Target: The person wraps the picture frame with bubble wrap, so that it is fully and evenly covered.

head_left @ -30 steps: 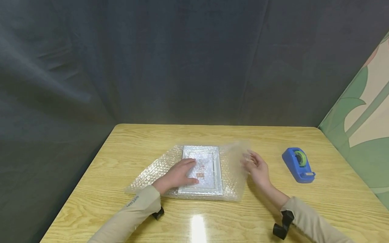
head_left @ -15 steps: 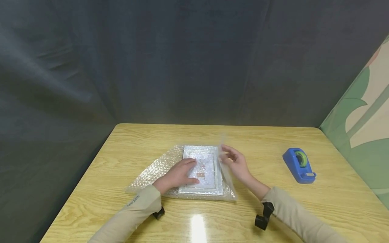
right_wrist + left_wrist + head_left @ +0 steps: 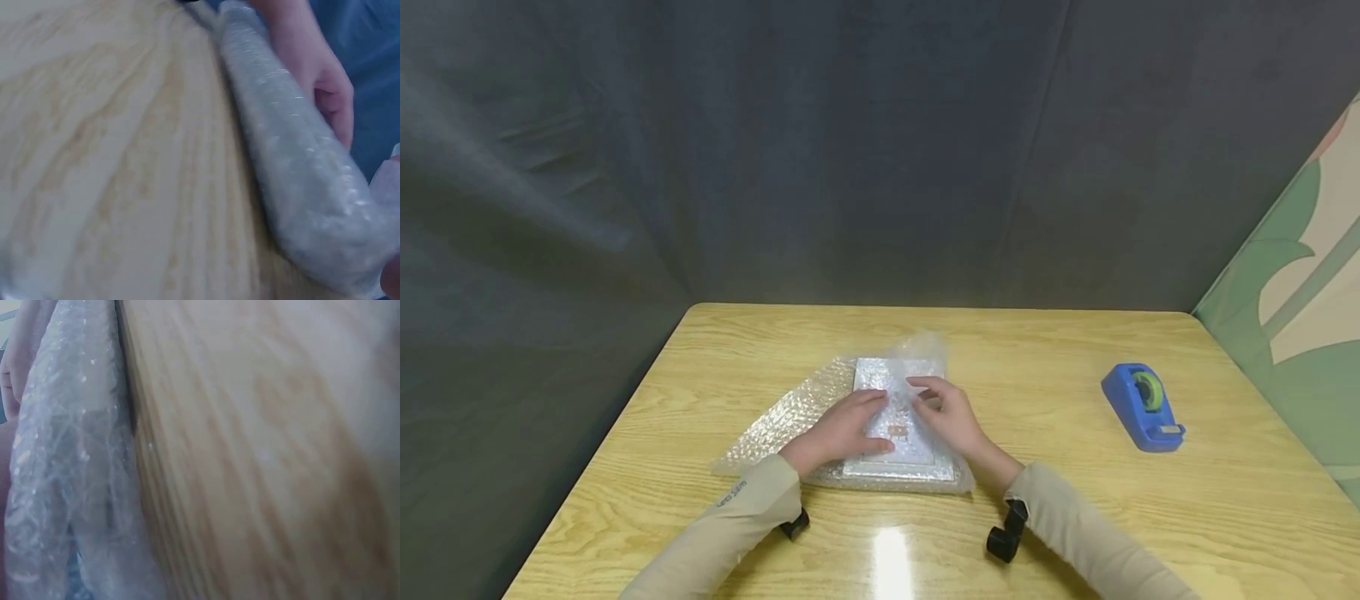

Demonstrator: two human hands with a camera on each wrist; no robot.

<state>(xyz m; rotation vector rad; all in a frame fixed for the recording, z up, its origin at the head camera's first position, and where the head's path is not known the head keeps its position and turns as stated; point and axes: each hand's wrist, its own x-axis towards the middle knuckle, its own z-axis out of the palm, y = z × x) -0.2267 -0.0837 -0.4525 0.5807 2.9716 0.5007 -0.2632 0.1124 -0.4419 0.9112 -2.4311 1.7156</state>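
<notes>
A silver-edged picture frame [image 3: 901, 471] lies on a sheet of bubble wrap [image 3: 782, 421], and a flap of the wrap covers its right part. My left hand [image 3: 838, 427] rests on the left side of the frame, fingers and thumb spread. With its fingers my right hand [image 3: 951, 418] pinches the edge of the right-hand flap over the frame. The right wrist view shows the rounded fold of bubble wrap [image 3: 290, 140] along the frame's side, with the left hand [image 3: 306, 59] beyond. In the left wrist view, bubble wrap [image 3: 75, 437] covers the near edge; the frame's face is hidden there.
A blue tape dispenser [image 3: 1142, 408] with a green-cored roll stands at the right of the wooden table [image 3: 1037, 350]. A dark curtain [image 3: 880, 150] hangs behind, and a leaf-patterned panel [image 3: 1300, 333] stands at the right.
My right hand has moved left, bringing the right flap of bubble wrap up and over the picture frame. The left hand has stayed in place on the frame.
</notes>
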